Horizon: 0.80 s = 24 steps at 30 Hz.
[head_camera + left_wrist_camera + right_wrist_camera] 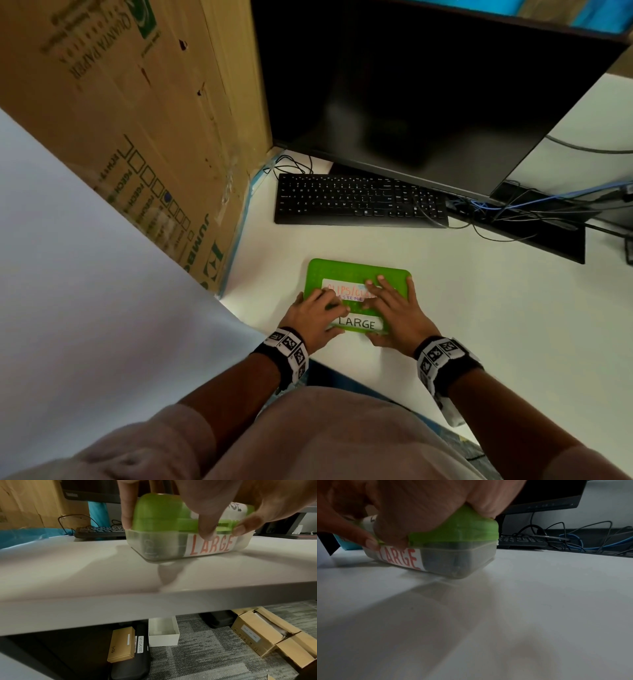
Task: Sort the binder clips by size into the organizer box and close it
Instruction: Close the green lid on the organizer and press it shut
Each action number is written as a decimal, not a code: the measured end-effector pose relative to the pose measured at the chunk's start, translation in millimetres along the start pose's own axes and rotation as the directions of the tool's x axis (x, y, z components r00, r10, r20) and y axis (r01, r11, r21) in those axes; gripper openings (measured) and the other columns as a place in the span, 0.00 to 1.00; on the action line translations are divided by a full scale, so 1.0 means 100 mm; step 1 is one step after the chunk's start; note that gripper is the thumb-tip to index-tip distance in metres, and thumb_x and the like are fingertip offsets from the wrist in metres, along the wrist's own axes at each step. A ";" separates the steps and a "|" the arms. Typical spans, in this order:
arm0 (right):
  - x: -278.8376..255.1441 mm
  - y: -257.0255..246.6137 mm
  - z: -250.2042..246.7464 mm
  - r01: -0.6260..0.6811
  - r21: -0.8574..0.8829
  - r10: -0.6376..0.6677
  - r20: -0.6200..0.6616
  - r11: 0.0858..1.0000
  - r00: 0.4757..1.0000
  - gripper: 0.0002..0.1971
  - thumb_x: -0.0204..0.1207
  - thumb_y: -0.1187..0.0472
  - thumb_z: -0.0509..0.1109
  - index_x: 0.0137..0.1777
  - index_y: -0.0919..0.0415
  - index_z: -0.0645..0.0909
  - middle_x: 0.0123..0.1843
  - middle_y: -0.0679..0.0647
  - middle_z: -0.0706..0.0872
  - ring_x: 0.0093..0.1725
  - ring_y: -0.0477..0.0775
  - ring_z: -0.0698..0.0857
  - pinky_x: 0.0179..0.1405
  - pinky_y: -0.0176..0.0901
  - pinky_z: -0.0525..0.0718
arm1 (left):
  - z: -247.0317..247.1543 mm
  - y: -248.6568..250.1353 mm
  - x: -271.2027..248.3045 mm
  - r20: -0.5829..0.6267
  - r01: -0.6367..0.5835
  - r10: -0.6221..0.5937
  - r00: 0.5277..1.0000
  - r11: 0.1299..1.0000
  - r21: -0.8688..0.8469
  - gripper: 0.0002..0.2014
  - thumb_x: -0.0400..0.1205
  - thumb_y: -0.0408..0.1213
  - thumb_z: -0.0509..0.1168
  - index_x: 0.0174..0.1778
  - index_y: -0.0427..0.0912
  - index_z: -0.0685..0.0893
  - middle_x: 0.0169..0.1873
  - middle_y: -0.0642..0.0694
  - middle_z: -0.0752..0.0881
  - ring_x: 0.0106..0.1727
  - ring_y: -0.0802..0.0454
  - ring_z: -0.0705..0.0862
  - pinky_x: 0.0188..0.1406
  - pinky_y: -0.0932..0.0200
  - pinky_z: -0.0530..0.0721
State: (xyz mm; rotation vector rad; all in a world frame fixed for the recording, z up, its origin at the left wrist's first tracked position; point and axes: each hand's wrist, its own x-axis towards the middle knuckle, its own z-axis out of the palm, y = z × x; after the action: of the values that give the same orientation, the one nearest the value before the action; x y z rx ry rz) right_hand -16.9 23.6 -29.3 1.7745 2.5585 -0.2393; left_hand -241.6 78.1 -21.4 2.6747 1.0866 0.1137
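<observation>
The organizer box sits on the white desk with its green lid down over a clear base; a "LARGE" label faces me. My left hand lies over the lid's left half and my right hand over its right half. On both, the fingers spread on top while the thumbs press at the front edge. In the left wrist view the left hand clasps the box, thumb on the front latch. In the right wrist view the right hand covers the lid. Dark blurred shapes show through the base.
A black keyboard lies behind the box, under a dark monitor. A tall cardboard carton stands at the left. Tangled cables run at the right. The desk's front edge is just behind my wrists.
</observation>
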 end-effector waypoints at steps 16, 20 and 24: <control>-0.18 -0.03 0.30 0.015 -0.205 -0.041 -0.123 0.979 0.992 0.36 0.75 0.57 0.69 0.80 0.61 0.57 0.81 0.59 0.60 0.81 0.66 0.57 0.75 0.75 0.56 | -0.06 -0.02 0.07 -0.009 -0.081 0.083 0.996 0.988 0.132 0.23 0.59 0.51 0.75 0.47 0.56 0.78 0.47 0.53 0.82 0.53 0.52 0.72 0.33 0.45 0.88; -0.21 -0.09 0.31 -0.015 -0.157 -0.013 -0.179 0.988 0.984 0.34 0.76 0.62 0.64 0.81 0.64 0.56 0.81 0.60 0.65 0.82 0.66 0.57 0.74 0.71 0.57 | -0.02 0.03 0.03 -0.008 -0.027 0.028 1.000 0.994 0.104 0.23 0.60 0.54 0.74 0.50 0.57 0.77 0.50 0.53 0.82 0.58 0.52 0.73 0.37 0.41 0.89; -0.18 -0.12 0.16 -0.008 -0.067 -0.002 -0.139 0.998 0.990 0.39 0.68 0.49 0.76 0.75 0.63 0.66 0.76 0.60 0.75 0.76 0.66 0.71 0.71 0.73 0.67 | -0.01 0.00 -0.03 0.030 0.002 -0.005 1.000 0.997 0.078 0.23 0.70 0.64 0.67 0.58 0.61 0.75 0.57 0.55 0.80 0.63 0.52 0.78 0.40 0.46 0.88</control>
State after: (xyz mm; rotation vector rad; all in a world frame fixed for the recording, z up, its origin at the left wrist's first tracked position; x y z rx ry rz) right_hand -22.9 0.2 -41.9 1.8328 2.6216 -0.0294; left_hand -243.7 76.0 -20.4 2.7341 1.1085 0.0312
